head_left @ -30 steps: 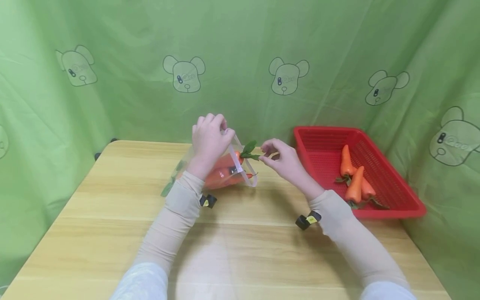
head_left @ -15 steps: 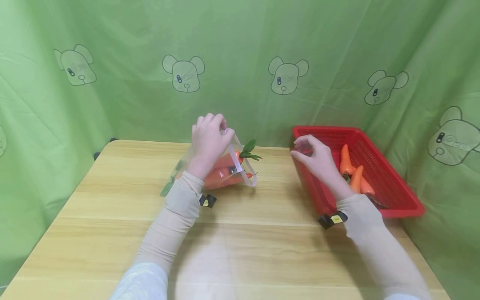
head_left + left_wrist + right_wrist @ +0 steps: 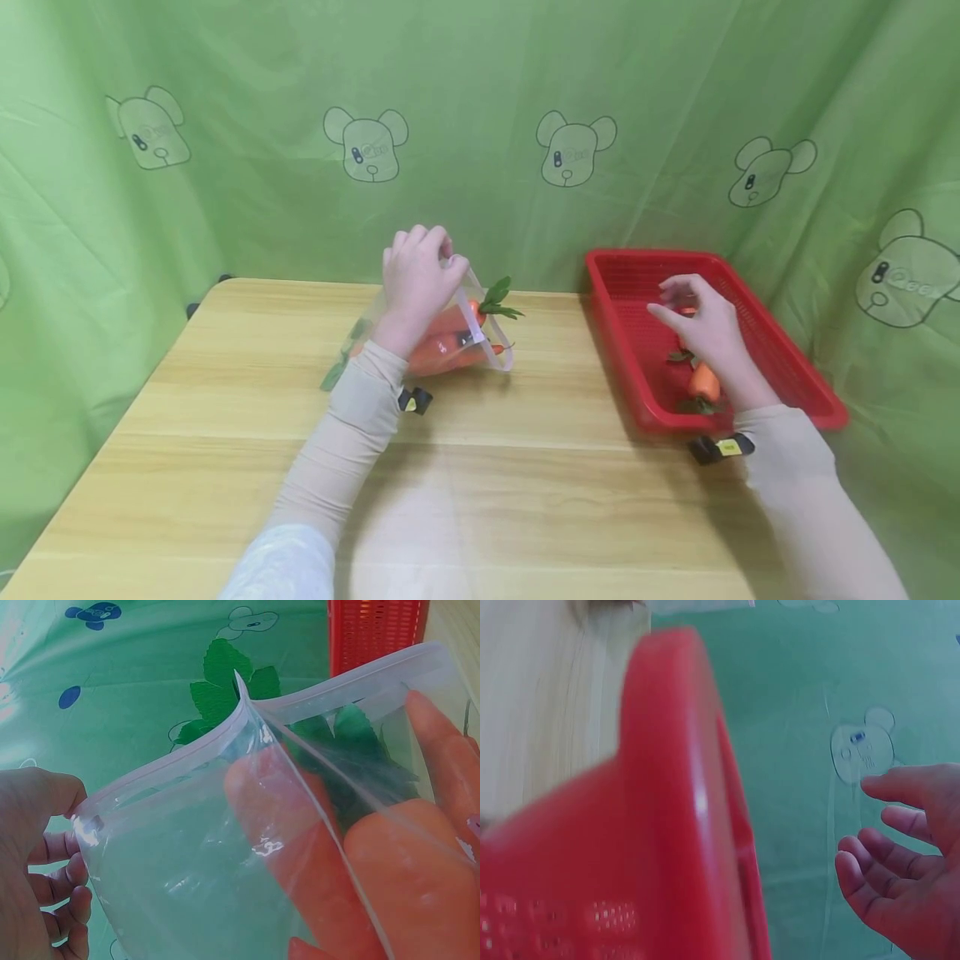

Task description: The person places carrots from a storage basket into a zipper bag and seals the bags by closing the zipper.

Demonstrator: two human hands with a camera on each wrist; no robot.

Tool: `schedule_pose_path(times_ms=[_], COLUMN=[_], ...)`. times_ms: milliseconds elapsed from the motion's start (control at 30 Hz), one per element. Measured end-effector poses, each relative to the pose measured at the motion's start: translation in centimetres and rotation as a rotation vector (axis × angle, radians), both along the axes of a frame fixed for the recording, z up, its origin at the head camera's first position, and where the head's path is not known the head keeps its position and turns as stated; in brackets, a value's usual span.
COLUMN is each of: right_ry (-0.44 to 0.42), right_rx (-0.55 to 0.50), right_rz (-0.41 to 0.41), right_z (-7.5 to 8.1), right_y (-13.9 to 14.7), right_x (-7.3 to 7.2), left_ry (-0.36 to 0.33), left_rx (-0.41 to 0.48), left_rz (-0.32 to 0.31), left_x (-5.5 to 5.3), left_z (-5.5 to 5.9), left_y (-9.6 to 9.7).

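My left hand (image 3: 422,287) pinches the top edge of a clear zip bag (image 3: 172,862) between thumb and fingers and holds its mouth apart. Several orange carrots (image 3: 300,862) lie inside the bag on the table. Green carrot leaves (image 3: 498,302) stick out through the bag's mouth, which faces right. Over the red basket (image 3: 626,367) my right hand (image 3: 708,325) hovers, holding nothing, its fingers loosely bent and spread from the thumb. Below it, an orange carrot (image 3: 703,383) shows in the basket, with others partly hidden behind the hand.
The wooden table (image 3: 525,500) reaches back to a green curtain (image 3: 480,200) printed with bear heads. The basket's raised rim (image 3: 671,712) stands close to the right wrist camera. Between bag and basket lies a stretch of tabletop.
My right hand has moved right from beside the carrot leaves at the bag's mouth to above the red basket. The left hand and the bag have stayed in place.
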State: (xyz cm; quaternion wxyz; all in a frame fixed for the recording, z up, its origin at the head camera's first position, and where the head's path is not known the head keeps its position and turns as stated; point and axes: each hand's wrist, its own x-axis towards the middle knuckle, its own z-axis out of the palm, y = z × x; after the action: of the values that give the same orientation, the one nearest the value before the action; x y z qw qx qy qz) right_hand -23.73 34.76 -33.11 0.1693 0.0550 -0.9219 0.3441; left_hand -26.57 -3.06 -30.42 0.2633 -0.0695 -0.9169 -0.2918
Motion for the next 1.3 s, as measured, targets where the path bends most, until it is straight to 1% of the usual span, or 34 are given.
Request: schedule_pose_path(times_ms=[167,300,600,767,900,1033,1167,1300], right_ry=[-0.019,-0.068,-0.244,-0.328,-0.435,-0.537,-0.596,-0.657], right_rx=[0.029,0.074,0.14,0.204,0.262,0.312,0.35,0.354], right_rz=[-0.046,-0.07,-0.09,-0.117,-0.132,-0.123,-0.105,-0.081], right_z=[-0.5,-1.0,-2.4,-3.3,-3.6,-3.7,-3.9,-3.8], right_y=[1.9,3.2,5.5,6.7,7.6,8.4,8.9,9.2], right_x=[0.4,0.8,1.5,1.6,1.6,1.5,1.5,1.6], left_ry=[-0.005,-0.003,-0.006,-0.004,-0.002,-0.007,-0.008,-0.007], left_rx=[-0.001,0.001,0.004,0.005,0.006,0.008,0.009,0.006], left_rz=[0.002,0.001,0.0,0.001,0.002,0.001,0.001,0.002], left_x=[0.0,0.0,0.0,0.0,0.0,0.0,0.0,-0.1], left_z=[0.0,0.0,-0.1,-0.1,0.0,0.0,0.0,0.0], left_y=[0.0,0.0,-0.1,-0.1,-0.1,-0.1,-0.1,-0.1])
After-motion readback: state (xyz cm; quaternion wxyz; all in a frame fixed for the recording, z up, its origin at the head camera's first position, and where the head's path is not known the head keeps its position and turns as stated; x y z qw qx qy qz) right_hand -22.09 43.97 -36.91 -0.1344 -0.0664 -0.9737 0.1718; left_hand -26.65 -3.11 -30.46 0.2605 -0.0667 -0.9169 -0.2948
